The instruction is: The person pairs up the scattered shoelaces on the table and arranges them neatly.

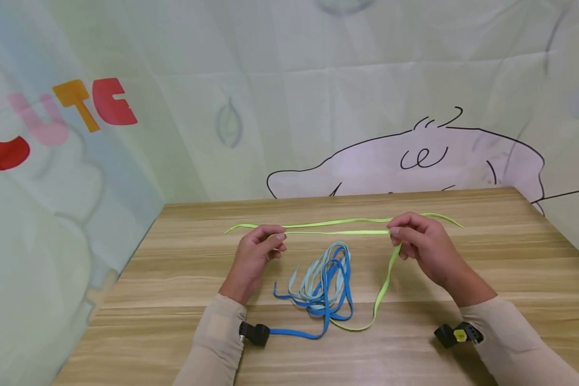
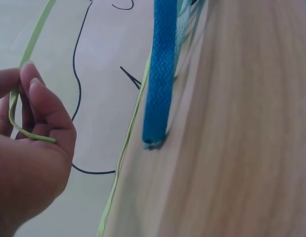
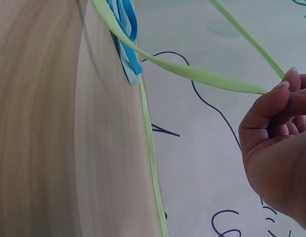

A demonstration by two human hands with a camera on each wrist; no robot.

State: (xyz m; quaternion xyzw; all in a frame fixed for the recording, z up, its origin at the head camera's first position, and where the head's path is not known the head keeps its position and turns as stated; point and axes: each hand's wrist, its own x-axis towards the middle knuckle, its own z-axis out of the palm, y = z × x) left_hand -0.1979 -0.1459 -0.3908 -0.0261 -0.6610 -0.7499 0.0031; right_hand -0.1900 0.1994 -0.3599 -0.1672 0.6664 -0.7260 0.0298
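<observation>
Both hands hold one lime-green flat shoelace point(image 1: 340, 232), stretched level between them above the table. My left hand point(image 1: 257, 256) pinches it between thumb and fingers; in the left wrist view its short end point(image 2: 38, 137) lies across the palm. My right hand point(image 1: 427, 246) pinches the same lace farther along, and the rest hangs down from it to the table. Just beyond the hands a second lime-green lace point(image 1: 328, 222) lies spread from left to right. Between the forearms sits a loose heap of blue laces point(image 1: 329, 284) and pale aqua laces point(image 1: 313, 274).
The wood-grain table point(image 1: 164, 300) ends at a printed cloth backdrop point(image 1: 198, 107) behind and at the left. One blue lace end point(image 1: 294, 333) reaches toward the left wrist camera point(image 1: 255, 334). Another camera point(image 1: 455, 335) is strapped at the right wrist.
</observation>
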